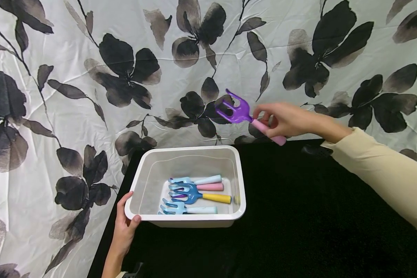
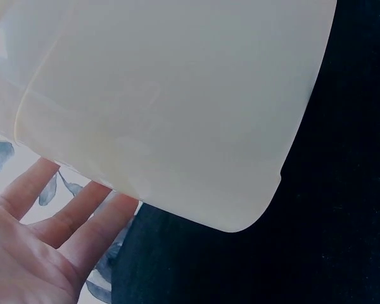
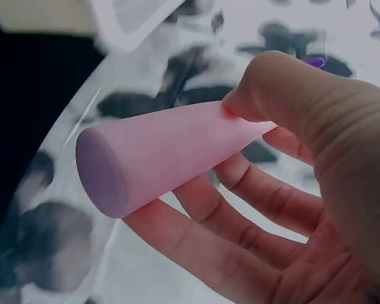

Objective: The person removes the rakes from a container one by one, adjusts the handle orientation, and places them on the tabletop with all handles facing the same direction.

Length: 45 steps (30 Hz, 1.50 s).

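Observation:
My right hand (image 1: 288,119) holds a small garden hand fork (image 1: 241,112) in the air, up and right of a white plastic bin (image 1: 191,150). The fork has a purple head and a pink handle (image 3: 171,149), pinched between thumb and fingers, tines pointing left. With my left hand (image 1: 123,227) I grip the bin's near left corner, thumb at the front rim and fingers along the left side. Inside lie several hand forks: a blue one with a yellow handle (image 1: 217,198), a light blue one (image 1: 175,208), and others partly hidden under the blue head, showing a pink handle (image 1: 210,187).
The bin stands on a black table (image 1: 316,216), toward its left side. Behind and to the left hangs a white cloth (image 1: 132,23) with dark flowers. A small dark object (image 1: 314,150) shows beside my right sleeve.

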Available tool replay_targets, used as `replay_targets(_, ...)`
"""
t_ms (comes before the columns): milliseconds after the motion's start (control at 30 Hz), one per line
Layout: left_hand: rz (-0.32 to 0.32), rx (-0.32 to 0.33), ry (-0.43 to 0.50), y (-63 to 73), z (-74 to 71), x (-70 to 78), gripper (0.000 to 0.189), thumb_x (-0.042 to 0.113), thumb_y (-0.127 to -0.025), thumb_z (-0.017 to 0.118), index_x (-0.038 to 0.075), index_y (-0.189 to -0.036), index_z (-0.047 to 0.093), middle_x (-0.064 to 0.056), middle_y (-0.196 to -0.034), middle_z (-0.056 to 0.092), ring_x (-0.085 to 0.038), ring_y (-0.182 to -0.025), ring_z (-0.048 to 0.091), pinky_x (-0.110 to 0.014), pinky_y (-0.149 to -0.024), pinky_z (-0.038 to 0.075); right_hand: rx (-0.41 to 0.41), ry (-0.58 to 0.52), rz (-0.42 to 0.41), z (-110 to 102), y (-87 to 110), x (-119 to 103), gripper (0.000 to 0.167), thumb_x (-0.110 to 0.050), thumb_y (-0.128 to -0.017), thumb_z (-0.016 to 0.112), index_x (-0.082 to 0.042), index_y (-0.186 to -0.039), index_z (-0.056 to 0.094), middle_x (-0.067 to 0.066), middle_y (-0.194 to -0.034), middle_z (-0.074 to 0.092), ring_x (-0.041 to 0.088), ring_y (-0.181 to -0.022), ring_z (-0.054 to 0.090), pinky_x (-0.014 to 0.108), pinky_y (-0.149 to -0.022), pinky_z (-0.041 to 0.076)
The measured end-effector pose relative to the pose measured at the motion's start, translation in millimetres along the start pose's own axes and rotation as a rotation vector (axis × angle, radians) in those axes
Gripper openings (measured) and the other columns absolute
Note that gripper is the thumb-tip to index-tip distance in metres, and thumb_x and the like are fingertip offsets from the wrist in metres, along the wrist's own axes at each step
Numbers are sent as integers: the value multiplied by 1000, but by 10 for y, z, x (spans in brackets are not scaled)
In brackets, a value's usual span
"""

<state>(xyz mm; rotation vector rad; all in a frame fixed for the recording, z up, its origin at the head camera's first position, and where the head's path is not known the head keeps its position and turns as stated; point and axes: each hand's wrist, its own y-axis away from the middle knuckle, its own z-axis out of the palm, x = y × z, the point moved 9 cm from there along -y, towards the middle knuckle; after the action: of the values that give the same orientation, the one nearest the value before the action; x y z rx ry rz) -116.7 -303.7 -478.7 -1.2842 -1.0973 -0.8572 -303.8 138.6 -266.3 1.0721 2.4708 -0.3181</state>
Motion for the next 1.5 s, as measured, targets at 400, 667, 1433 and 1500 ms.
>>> replay_targets(400, -9, 29, -15, 77, -19, -12, 68, 0, -99, 61, 10, -158, 28, -7, -143, 39, -20, -114, 51, -23, -87, 51, 106, -108, 303, 19, 711, 1561, 49, -2, -93, 70, -5, -136, 48, 29, -115, 66, 37, -91, 70, 41, -60, 59)
replay_targets(667, 6, 30, -6, 73, 1, 1, 68, 2, -99, 62, 9, -158, 28, -7, -142, 40, -21, -114, 51, -22, -87, 50, 113, -182, 425, 172, 1115, 2427, 54, -9, -97, 71, 4, -140, 42, 37, -116, 63, 35, -86, 70, 43, -61, 59)
replay_targets(1433, 53, 27, 4, -25, 68, -18, 70, 11, -99, 68, 7, -156, 29, -8, -140, 42, -25, -113, 50, -22, -89, 49, -60, -381, 662, 970, 1875, 3726, 58, -16, -101, 65, 14, -139, 33, 21, -99, 68, 28, -84, 70, 50, -67, 59)
replay_targets(1500, 48, 24, 2, -31, 80, -26, 70, 11, -99, 68, 7, -157, 29, -8, -140, 42, -25, -113, 50, -22, -90, 48, -70, -402, 665, 1001, 1924, 3743, 58, -16, -102, 64, 15, -139, 32, 19, -99, 69, 29, -85, 70, 51, -67, 59)
